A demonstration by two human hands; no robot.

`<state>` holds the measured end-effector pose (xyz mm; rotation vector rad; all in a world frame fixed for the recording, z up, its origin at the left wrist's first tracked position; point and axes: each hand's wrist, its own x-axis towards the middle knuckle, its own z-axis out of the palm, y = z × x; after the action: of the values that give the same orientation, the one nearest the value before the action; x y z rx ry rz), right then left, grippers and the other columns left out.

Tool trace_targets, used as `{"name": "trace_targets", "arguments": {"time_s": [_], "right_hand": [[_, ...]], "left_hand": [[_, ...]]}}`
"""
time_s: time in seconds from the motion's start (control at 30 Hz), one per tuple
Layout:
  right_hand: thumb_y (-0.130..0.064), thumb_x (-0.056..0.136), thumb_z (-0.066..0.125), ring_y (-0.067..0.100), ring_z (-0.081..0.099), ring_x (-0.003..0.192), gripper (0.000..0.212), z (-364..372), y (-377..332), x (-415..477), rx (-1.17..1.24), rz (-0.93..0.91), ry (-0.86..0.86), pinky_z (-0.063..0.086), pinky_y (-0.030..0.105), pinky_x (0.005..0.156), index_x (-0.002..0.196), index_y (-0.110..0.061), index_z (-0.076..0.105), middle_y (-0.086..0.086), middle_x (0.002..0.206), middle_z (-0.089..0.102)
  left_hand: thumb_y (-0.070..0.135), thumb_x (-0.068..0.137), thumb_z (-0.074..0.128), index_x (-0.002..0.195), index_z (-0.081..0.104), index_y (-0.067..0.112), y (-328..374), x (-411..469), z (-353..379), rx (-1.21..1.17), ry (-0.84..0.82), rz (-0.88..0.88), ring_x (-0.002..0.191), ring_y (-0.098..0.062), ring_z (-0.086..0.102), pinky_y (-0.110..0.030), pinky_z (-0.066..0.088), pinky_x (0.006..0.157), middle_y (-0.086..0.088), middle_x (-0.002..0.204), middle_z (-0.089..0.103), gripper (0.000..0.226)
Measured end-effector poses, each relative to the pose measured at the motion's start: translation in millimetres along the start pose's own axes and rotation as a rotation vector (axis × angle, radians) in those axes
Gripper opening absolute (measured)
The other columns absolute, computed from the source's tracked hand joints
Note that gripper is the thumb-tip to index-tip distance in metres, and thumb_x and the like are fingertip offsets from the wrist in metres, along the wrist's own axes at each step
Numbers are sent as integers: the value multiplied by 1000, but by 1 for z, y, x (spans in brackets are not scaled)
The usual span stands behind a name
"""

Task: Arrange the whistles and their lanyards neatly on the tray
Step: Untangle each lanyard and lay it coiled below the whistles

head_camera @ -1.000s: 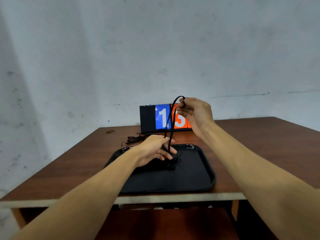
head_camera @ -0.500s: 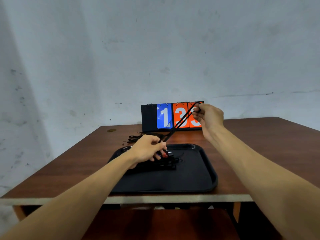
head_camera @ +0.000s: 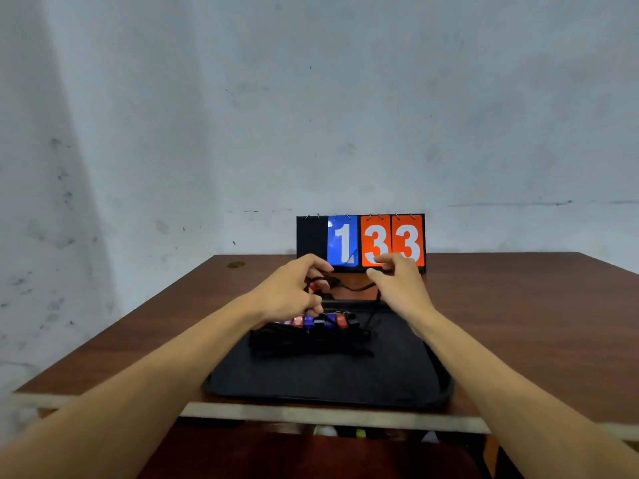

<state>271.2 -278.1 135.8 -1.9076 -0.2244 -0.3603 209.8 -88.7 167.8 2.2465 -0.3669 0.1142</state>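
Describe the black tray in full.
The tray is black, rectangular with rounded corners and a low raised rim, matte like plastic. It lies flat on the brown table, near its front edge. A row of coloured whistles and a bundle of black cords lie on its far half; the near half is bare. The left hand and right hand hover over its far edge.

Right hand (head_camera: pixel 397 288) is down from its raised position and now sits level with left hand (head_camera: pixel 294 292), beyond the far rim of the tray (head_camera: pixel 328 375). Lanyard (head_camera: pixel 356 289), taut between the hands 0.5 s ago, now sags slack. Left hand is lifted off the tray and grips a red whistle (head_camera: pixel 316 288). Whistle row (head_camera: pixel 321 320) is now uncovered.
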Motion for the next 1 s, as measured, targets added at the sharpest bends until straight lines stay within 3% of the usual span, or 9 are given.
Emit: {"name": "trace_targets", "arguments": {"time_s": [0.27,0.37,0.43,0.5,0.6,0.73,0.8,0.9,1.0], "right_hand": [[-45,100,30,14,64,103,39,39,-20,-19,282,45,-355,49,33,95,110,-21,60,0,101,71],[-50,100,24,21,70,92,51,51,-31,-26,462,109,-454,50,34,91,95,-18,64,7,88,75],[-52,99,21,24,69,79,60,53,-36,-31,487,114,-518,49,33,85,87,-13,66,10,73,72],[-52,99,21,22,63,61,63,50,-38,-35,474,116,-584,51,34,79,84,-8,64,7,56,57],[-47,100,31,15,43,43,54,42,-37,-38,400,74,-615,54,38,72,80,-5,59,1,50,36],[-39,98,44,11,33,40,42,30,-32,-36,235,21,-510,45,27,55,79,-6,59,-6,46,36],[-36,97,49,9,34,41,37,23,-27,-33,166,-9,-445,42,25,52,79,-4,57,-6,46,37],[-33,94,55,10,34,44,33,11,-22,-32,147,-46,-369,39,22,48,78,-4,59,-6,47,42],[-30,94,56,9,30,44,26,8,-26,-33,188,-75,-333,30,19,41,92,-5,63,-8,47,44]], "left_hand": [[-11,91,35,122,35,13,18,-4,-16,122,21,74,79,-14,56,-23,48,75,-10,97,55,39],[-11,90,32,125,35,11,23,-7,-19,61,84,75,81,-18,57,-18,47,64,-4,96,53,41],[-10,90,35,125,36,12,24,-9,-21,-23,124,62,88,-23,60,-26,48,73,-5,104,53,42],[-5,91,42,124,40,14,23,-11,-25,-114,169,34,86,-20,58,-28,48,77,-4,105,54,39],[11,92,51,119,50,18,14,-16,-29,-134,231,1,85,-13,55,-11,46,61,-1,100,56,28],[30,97,47,106,65,20,-6,-25,-33,94,203,-28,80,-5,59,-10,45,62,3,94,65,22],[39,98,42,91,68,17,-21,-29,-36,299,187,-50,74,-12,59,-25,42,67,-3,83,67,35],[42,98,39,74,66,15,-39,-36,-40,394,183,-115,74,-23,60,-29,37,66,-11,80,69,45],[43,99,35,77,67,9,-43,-39,-36,333,134,-158,56,-5,58,-29,39,69,5,60,66,52]]}}
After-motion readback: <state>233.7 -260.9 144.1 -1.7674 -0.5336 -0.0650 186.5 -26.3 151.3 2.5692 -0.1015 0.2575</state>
